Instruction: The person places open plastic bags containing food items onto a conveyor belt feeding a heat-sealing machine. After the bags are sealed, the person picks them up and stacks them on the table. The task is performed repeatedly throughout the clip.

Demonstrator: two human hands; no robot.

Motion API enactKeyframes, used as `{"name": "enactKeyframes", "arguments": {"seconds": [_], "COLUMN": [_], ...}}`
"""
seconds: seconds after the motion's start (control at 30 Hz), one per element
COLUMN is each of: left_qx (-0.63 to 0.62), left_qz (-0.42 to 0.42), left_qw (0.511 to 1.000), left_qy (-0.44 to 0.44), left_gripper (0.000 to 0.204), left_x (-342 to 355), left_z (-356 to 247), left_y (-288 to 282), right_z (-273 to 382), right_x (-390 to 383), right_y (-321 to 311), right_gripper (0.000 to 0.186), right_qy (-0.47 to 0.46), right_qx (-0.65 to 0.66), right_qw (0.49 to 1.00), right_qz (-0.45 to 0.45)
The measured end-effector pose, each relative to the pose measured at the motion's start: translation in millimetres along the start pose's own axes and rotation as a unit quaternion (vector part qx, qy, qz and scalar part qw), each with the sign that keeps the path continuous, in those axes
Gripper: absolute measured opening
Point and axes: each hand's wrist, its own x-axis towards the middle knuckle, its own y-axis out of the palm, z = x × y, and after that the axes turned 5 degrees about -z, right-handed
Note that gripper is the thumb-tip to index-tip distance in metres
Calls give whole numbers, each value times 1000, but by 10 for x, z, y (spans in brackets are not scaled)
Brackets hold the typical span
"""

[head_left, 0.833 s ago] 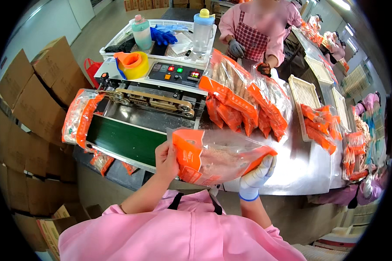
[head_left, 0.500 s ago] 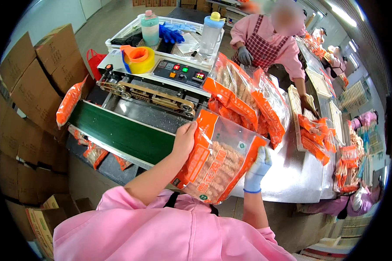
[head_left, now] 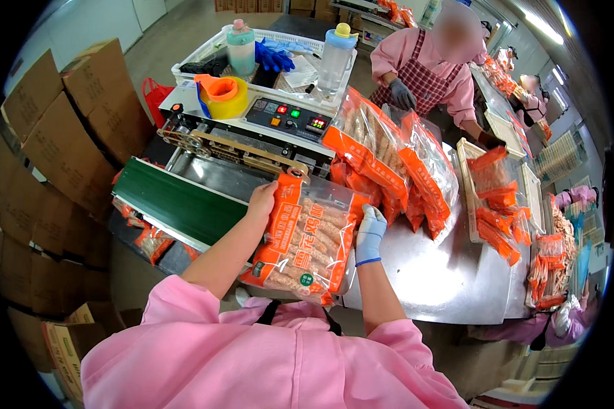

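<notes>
Left hand (head_left: 261, 202) bare, right hand (head_left: 370, 234) white-gloved; we clamp orange-edged clear snack bag (head_left: 305, 240) by both side edges, above steel table (head_left: 443, 279) edge, beside green conveyor (head_left: 174, 202). Film judged slick, limp, contents fairly heavy; edge seams best hold. White crate (head_left: 205, 51) behind sealer: bottles, blue gloves.

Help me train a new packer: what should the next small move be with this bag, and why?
Probably slide the bag left so its top edge meets the sealer's intake. The left hand and gloved right hand hold it upright beside the green belt, with its top close to the sealer.
</notes>
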Motion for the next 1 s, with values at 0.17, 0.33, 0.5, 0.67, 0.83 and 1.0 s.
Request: {"name": "enactKeyframes", "arguments": {"seconds": [0.17, 0.33, 0.5, 0.67, 0.83, 1.0], "left_qx": [0, 14, 200, 335, 402, 377], "left_qz": [-28, -8, -31, -107, -76, -38], "left_qw": [1000, 1000, 960, 828, 741, 744], "left_qy": [13, 15, 193, 437, 533, 551], "left_gripper": [35, 36, 57, 52, 35, 35], "left_x": [243, 441, -137, -1272, -1509, -1683], "left_z": [-145, -388, -1046, -1401, -1194, -1110], "left_y": [-431, -865, -1232, -1536, -1614, -1146], "right_z": [52, -143, 100, 1123, 1173, 1518], "right_x": [-192, -193, -286, 75, 1058, 1384], "right_y": [410, 801, 911, 516, 200, -227], "right_gripper": [12, 20, 30, 43, 36, 15], "right_qy": [29, -26, -13, -528, -544, -540], "right_qx": [-4, -32, -95, -250, -463, -371], "right_qw": [997, 995, 979, 806, 681, 740], "right_qz": [66, 94, 178, -93, -160, -154]}}
